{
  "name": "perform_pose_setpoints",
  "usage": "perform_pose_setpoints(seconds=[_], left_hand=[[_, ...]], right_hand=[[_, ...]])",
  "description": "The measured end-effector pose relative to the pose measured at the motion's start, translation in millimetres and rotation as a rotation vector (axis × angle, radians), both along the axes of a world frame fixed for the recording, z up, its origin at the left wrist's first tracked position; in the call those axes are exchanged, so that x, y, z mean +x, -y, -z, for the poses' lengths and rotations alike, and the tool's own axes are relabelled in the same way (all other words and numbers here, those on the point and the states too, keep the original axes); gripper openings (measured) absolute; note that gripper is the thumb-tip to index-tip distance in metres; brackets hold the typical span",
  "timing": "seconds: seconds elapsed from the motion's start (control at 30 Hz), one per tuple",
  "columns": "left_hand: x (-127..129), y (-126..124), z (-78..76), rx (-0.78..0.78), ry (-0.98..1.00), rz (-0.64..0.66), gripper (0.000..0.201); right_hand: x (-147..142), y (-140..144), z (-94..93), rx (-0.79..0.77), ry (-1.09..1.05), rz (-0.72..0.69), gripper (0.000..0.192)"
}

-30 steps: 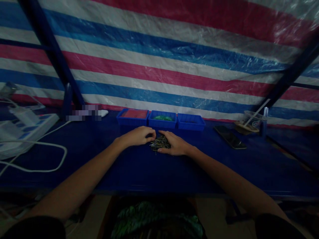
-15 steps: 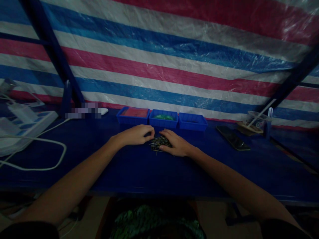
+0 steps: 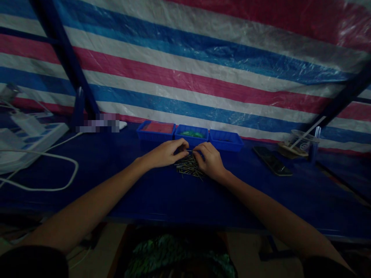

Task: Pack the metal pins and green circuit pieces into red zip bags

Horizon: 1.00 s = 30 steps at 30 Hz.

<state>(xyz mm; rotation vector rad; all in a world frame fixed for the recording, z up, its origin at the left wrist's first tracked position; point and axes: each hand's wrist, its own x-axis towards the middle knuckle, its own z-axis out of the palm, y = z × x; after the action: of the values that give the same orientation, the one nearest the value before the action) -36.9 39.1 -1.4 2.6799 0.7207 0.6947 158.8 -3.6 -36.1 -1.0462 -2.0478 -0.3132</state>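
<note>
Left hand (image 3: 165, 153): fingertips pinched on a thin pin (image 3: 192, 151) above the pile.
Right hand (image 3: 211, 160): fingers curled, pinching the pin's other end.
Pins (image 3: 189, 168): loose heap on the blue table (image 3: 162, 193), under both hands.
Trays (image 3: 191, 135): three blue, just behind.
Phone (image 3: 272, 160): right, well apart.
Power strip (image 3: 31, 141): far left.

Two bare forearms, no watch, bands or rings visible. Left hand (image 3: 165, 153) and right hand (image 3: 211, 162) ungloved, nails short as far as dim light shows. Dark, near-black short sleeve (image 3: 31, 261) at left upper arm; matching dark sleeve edge (image 3: 324, 266) at right, cut off by frame corner. Lap garment (image 3: 179, 255) dark with green leaf-like print. Lighting low, finer detail unreadable.
</note>
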Motion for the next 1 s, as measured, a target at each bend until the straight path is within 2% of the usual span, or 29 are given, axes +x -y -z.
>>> perform_pose_setpoints(seconds=[0.17,0.33,0.47,0.53,0.63,0.73,0.83,1.0], left_hand=[[3.8,3.6,-0.9,0.076,0.053,-0.053,0.015],[6.4,4.7,-0.8,0.064,0.039,-0.118,0.023],[0.0,1.8,-4.6,0.03,-0.076,-0.064,0.025],[-8.0,-2.0,-7.5,-0.038,-0.171,-0.04,0.024],[-21.1,-8.7,-9.3,-0.16,-0.292,-0.029,0.023],[-27.3,-12.1,-6.5,-0.231,-0.378,-0.008,0.02],[-24.0,-10.4,-2.4,-0.222,-0.418,0.007,0.016],[-18.3,-9.0,1.2,-0.198,-0.434,-0.023,0.013]], right_hand=[[-0.4,1.4,-1.9,-0.033,-0.036,0.023,0.024],[-1.8,5.0,-3.8,-0.105,-0.018,0.006,0.021],[4.3,1.7,-10.1,-0.066,0.007,0.021,0.021],[15.5,-3.5,-16.7,-0.002,-0.017,0.092,0.021],[42.0,-14.4,-24.7,0.109,-0.119,0.327,0.019],[64.6,-22.9,-24.5,0.107,-0.169,0.461,0.02],[66.0,-23.8,-20.0,0.063,-0.175,0.422,0.018],[34.2,-8.4,-18.9,-0.073,-0.105,0.189,0.017]])
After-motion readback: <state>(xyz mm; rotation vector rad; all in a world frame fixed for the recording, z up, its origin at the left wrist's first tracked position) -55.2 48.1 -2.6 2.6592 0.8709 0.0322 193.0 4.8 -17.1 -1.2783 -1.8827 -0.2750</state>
